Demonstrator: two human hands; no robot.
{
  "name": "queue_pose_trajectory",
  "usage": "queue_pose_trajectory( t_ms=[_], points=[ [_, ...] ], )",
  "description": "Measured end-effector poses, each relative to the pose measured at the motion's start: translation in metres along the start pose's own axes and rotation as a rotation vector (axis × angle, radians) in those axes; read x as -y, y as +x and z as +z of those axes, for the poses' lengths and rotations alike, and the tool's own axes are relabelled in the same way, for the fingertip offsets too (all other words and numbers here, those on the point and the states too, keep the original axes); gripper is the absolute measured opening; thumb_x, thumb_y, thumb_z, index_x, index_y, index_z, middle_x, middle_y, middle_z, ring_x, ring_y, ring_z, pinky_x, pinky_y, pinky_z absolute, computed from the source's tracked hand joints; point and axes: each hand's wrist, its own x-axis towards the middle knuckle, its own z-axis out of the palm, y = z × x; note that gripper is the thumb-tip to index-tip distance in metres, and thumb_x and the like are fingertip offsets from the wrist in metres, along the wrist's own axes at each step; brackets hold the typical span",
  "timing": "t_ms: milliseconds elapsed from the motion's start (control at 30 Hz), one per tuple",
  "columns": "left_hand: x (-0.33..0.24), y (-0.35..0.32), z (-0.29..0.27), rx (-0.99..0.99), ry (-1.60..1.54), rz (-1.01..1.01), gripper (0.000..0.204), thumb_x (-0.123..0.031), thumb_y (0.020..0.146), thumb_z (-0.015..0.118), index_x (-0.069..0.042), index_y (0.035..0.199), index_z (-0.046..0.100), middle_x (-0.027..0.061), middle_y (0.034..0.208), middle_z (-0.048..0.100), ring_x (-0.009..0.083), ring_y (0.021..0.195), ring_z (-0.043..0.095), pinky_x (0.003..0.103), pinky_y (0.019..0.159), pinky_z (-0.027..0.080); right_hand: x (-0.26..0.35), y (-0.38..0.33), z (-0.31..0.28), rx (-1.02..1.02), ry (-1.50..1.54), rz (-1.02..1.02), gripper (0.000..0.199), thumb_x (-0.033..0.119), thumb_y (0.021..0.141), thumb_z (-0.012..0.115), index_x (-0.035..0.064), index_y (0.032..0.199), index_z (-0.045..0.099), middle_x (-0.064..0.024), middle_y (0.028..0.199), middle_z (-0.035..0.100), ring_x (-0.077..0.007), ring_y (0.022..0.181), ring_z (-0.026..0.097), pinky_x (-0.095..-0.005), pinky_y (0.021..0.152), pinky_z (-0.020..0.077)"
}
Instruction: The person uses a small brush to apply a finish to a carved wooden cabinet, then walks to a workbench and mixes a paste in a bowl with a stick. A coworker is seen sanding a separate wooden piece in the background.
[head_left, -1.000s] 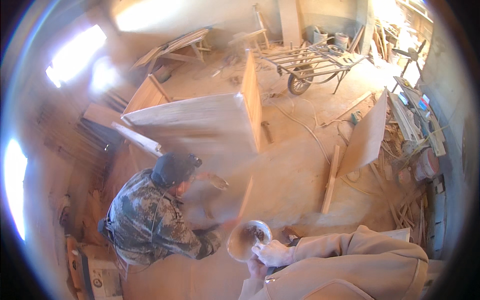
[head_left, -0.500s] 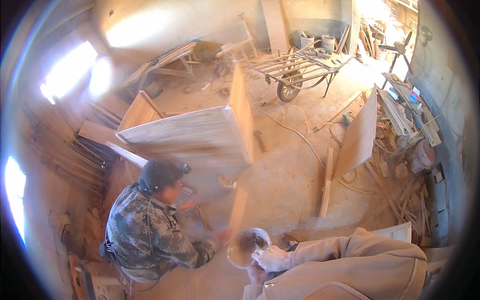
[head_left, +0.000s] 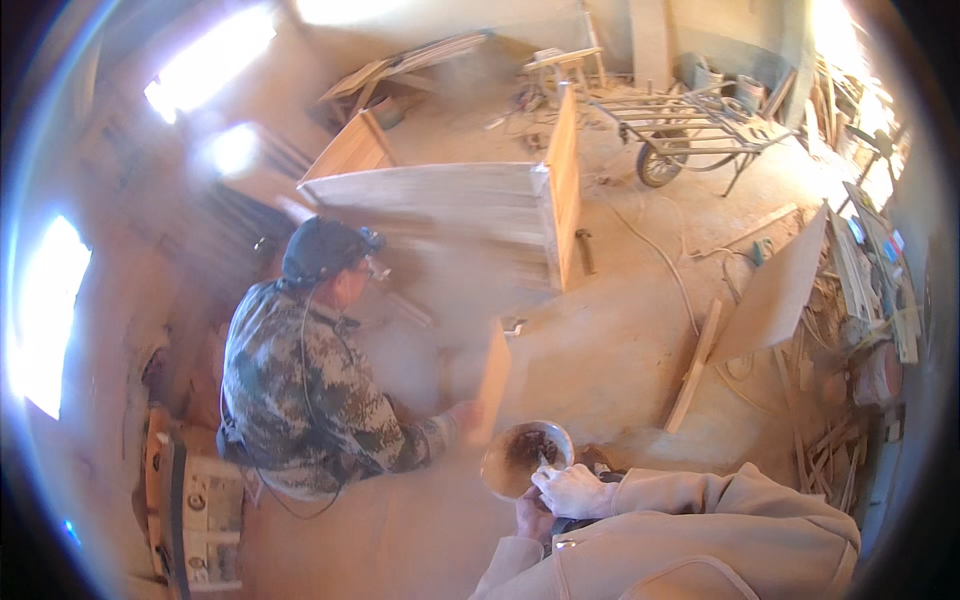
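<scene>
A pale round bowl (head_left: 498,478) with dark, crumbly-looking stuff inside is held near the lower middle. My left hand (head_left: 535,517) is closed at the bowl's near, lower rim, its fingers partly hidden by the bowl and the other hand. My right hand (head_left: 578,492) reaches over the near side, fingers pinched around a small, thin, pale utensil (head_left: 545,461) whose tip points into the bowl; its exact kind cannot be made out. Just left of the bowl, a co-worker (head_left: 310,390) in camouflage clothing and a dark cap grips an upright short board (head_left: 491,385).
A large wooden cabinet frame (head_left: 440,190) stands beyond the co-worker. Further back right is a wheeled metal cart (head_left: 690,125). A plywood panel (head_left: 775,290) leans at the right, beside a timber strip (head_left: 693,368) and a hose (head_left: 665,255) on the floor.
The view has swung left, so the room appears shifted right. The co-worker has straightened somewhat, and the short board stands more upright. Both my hands keep their hold at the bowl.
</scene>
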Motion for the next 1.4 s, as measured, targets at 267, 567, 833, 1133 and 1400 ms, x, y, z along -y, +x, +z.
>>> queue_pose_trajectory(
  t_ms=[267,567,833,1133,1400],
  points=[
    [-0.024,-0.051,0.064,-0.055,0.156,0.092,0.036,-0.021,0.097,0.039,0.000,0.120,0.059,0.0220,0.118,0.062,0.0353,0.111,0.059,0.054,0.100,0.046,-0.002,-0.006,0.003,0.020,0.013,-0.036,0.022,0.015,0.085,0.058,0.0012,0.102,0.056,-0.0187,0.106,0.061,-0.0391,0.082,0.067,-0.0496,0.068,0.0549],
    [-0.028,-0.052,0.054,0.038,0.410,0.267,0.039,-0.022,0.098,0.038,0.002,0.123,0.056,0.0226,0.122,0.060,0.0356,0.113,0.058,0.054,0.102,0.045,0.006,0.002,-0.003,0.044,0.004,-0.049,0.029,0.026,0.089,0.057,0.0023,0.106,0.056,-0.0181,0.108,0.062,-0.0400,0.079,0.068,-0.0516,0.065,0.0552],
    [-0.037,-0.051,0.065,-0.113,0.160,0.174,0.039,-0.023,0.098,0.039,0.001,0.123,0.056,0.0209,0.121,0.061,0.0342,0.113,0.059,0.051,0.103,0.045,0.010,0.011,-0.012,0.054,0.017,-0.048,0.030,0.025,0.089,0.057,0.0018,0.108,0.057,-0.0186,0.110,0.062,-0.0408,0.082,0.067,-0.0520,0.068,0.0549],
    [-0.044,-0.064,0.074,0.008,0.296,0.376,0.034,-0.020,0.098,0.043,0.000,0.122,0.057,0.0195,0.122,0.061,0.0330,0.114,0.059,0.051,0.104,0.044,0.009,0.015,-0.017,0.041,0.045,-0.098,0.025,0.017,0.086,0.058,0.0014,0.105,0.057,-0.0185,0.109,0.060,-0.0401,0.082,0.067,-0.0500,0.069,0.0547],
    [-0.041,-0.058,0.069,-0.067,0.285,0.351,0.035,-0.020,0.098,0.043,0.001,0.122,0.058,0.0205,0.124,0.060,0.0340,0.115,0.058,0.052,0.104,0.043,0.010,0.020,-0.024,0.105,0.047,-0.124,0.027,0.018,0.086,0.058,0.0008,0.106,0.056,-0.0198,0.112,0.060,-0.0397,0.084,0.067,-0.0515,0.072,0.0540]
  ],
)
